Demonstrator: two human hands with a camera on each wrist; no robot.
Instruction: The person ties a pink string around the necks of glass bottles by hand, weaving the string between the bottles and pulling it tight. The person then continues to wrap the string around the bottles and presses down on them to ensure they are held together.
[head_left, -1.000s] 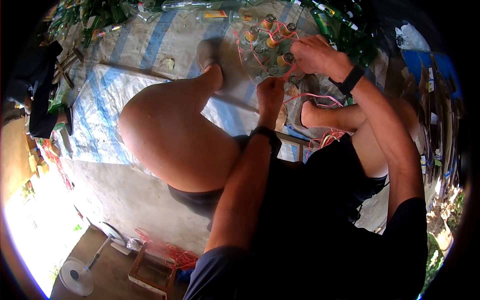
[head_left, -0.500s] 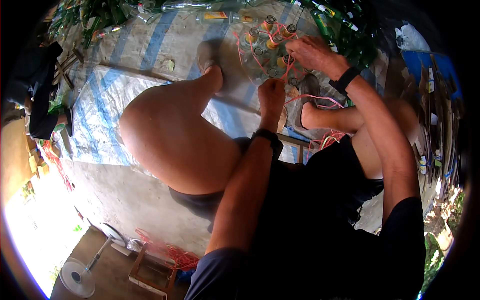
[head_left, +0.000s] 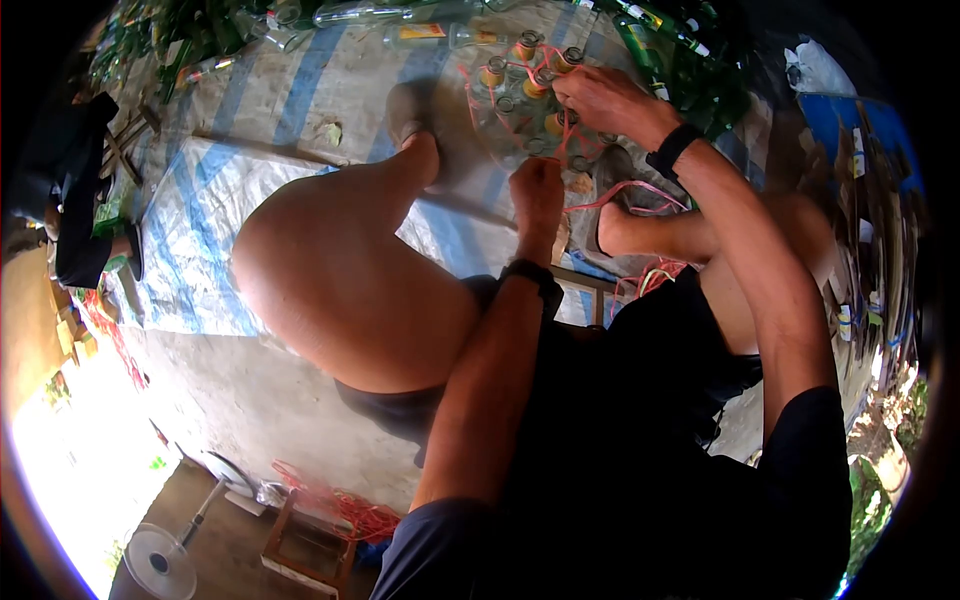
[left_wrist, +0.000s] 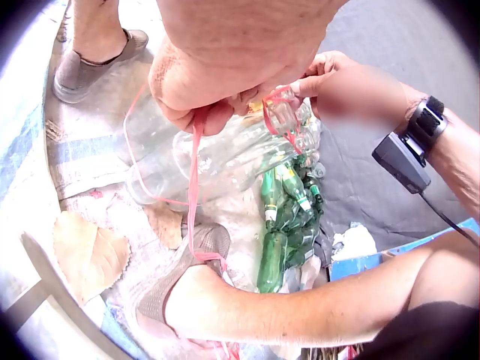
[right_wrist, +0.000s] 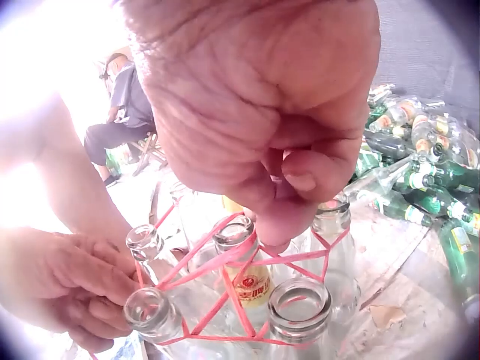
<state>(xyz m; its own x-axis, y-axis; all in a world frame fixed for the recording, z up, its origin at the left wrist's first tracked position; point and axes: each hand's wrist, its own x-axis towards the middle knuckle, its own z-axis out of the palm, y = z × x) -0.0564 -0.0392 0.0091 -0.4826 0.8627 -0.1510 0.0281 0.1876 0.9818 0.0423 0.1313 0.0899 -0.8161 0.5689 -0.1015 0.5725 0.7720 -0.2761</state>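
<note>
Several clear glass bottles [right_wrist: 300,311] stand upright in a cluster, some with yellow labels. Pink plastic string [right_wrist: 217,259] loops round and between their necks. At the near side of the cluster, my left hand [head_left: 537,195] grips the string, and a loose length [left_wrist: 193,191] hangs from its curled fingers. My right hand [head_left: 605,100] is over the bottle necks on the far right side, its thumb and fingertips pinching the string close above a neck [right_wrist: 236,231]. Its fingers partly hide the bottles behind in the right wrist view.
Green bottles [left_wrist: 285,199] lie heaped beyond the cluster, with clear ones [head_left: 420,35] along the far edge. My shoes [head_left: 408,110] flank the bottles on a blue-striped sheet [head_left: 300,90]. Another person [right_wrist: 127,105] sits at the left. Stacked cardboard [head_left: 870,250] stands right.
My right hand has shifted left across the bottle tops, still pinching the string. My left hand stays at the near side of the cluster. The head view has shifted slightly.
</note>
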